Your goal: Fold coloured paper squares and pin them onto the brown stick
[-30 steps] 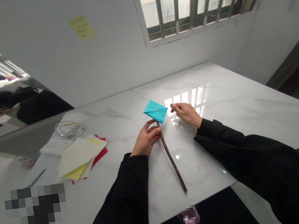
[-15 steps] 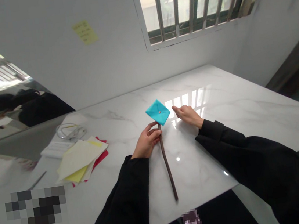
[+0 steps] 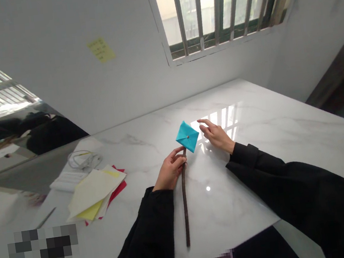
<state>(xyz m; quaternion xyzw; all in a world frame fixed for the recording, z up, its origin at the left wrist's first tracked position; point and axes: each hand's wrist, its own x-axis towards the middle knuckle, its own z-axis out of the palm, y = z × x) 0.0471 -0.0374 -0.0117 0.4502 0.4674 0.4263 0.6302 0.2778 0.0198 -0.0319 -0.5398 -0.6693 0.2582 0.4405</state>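
the folded blue paper looks already pinned to the stick's far end, firmness unclear; left hand pinches the stick, right hand, fingers parted, holds nothing.

A glossy white marble-patterned tabletop, viewed from my remote post, carries a fanned stack of cream, yellow and red paper sheets. Behind the stack I spot a coiled pale cable; left of the stack, a slim grey rod.
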